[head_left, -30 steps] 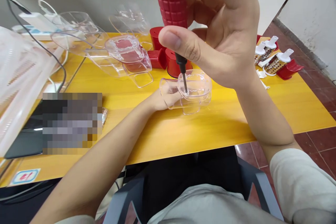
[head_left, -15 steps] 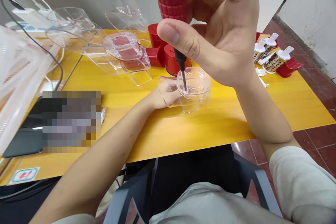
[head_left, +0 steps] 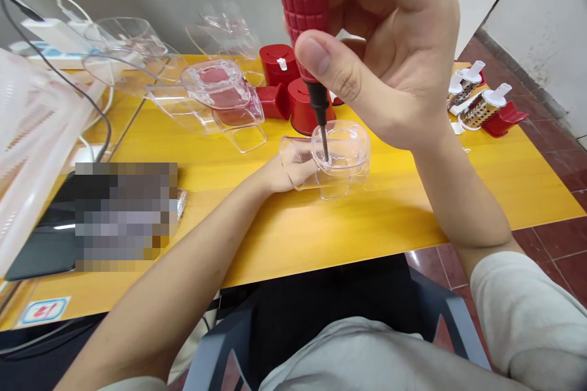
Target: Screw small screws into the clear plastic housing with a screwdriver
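My right hand (head_left: 394,55) is wrapped round the red ribbed handle of a screwdriver (head_left: 306,18), held upright close to the camera. Its dark shaft runs down and the tip sits inside a clear plastic housing (head_left: 342,159) on the yellow table (head_left: 376,220). My left hand (head_left: 287,174) reaches in from the left and grips the open end of that housing, with fingers seen through the clear plastic.
More clear plastic housings (head_left: 215,95) lie at the back left. Red plastic parts (head_left: 284,82) stand behind the housing. Metal grater drums with white caps (head_left: 481,104) lie at the far right. A dark tablet (head_left: 46,244) and cables sit at the left. Red floor tiles lie beyond the table's right edge.
The screwdriver handle and my right hand have shifted slightly right and lower in view; the thumb has slid along the handle. The tip stays in the housing and my left hand keeps its hold.
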A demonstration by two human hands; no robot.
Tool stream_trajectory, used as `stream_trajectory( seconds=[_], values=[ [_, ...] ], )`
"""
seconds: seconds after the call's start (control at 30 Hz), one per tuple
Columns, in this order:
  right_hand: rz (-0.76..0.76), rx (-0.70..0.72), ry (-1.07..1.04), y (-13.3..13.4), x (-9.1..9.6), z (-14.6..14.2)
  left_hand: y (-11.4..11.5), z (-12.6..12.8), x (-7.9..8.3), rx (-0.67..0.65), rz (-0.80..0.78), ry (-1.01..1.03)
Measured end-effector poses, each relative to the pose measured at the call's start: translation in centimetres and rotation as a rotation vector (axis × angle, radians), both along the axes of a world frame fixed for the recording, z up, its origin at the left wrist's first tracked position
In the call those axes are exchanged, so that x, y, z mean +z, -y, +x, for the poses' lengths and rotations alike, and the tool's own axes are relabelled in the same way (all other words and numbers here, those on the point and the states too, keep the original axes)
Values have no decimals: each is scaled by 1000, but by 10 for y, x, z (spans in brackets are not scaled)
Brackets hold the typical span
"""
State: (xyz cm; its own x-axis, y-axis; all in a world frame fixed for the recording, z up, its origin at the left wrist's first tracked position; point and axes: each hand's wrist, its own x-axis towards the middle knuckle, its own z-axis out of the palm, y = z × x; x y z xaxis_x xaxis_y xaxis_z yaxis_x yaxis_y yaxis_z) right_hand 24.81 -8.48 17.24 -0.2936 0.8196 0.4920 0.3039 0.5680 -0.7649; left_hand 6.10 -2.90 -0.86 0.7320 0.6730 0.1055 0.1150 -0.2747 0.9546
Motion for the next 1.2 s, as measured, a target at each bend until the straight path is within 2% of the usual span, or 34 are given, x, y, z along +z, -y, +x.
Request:
stream_trajectory(
  seconds=[0.13,0.23,0.37,0.43,0.53,0.63,0.83,0.97,1.1,1.2],
  values=[
    [23,-24,-4,8,-6,4,-1,-3,4,-44,4,-3],
    [111,-9,-83,15,-13,6,-1,-2,6,-52,29,3],
    [282,126,-159,23,-16,11,1,-1,10,-34,27,-12],
    [296,175,-107,28,-13,14,1,-1,10,-33,27,-25],
    [320,172,-77,34,-11,19,1,-1,9,-31,29,-40],
    [332,158,-63,30,-9,20,1,-1,8,-23,46,-8],
    [352,284,53,0,2,5,2,-2,8,-12,52,-34],
    [355,270,133,6,3,5,2,-3,8,-8,47,-38],
    [344,149,48,29,-5,13,0,-3,5,-22,23,-35],
    [318,136,82,29,-6,11,0,-1,2,-21,7,-30]
  ],
)
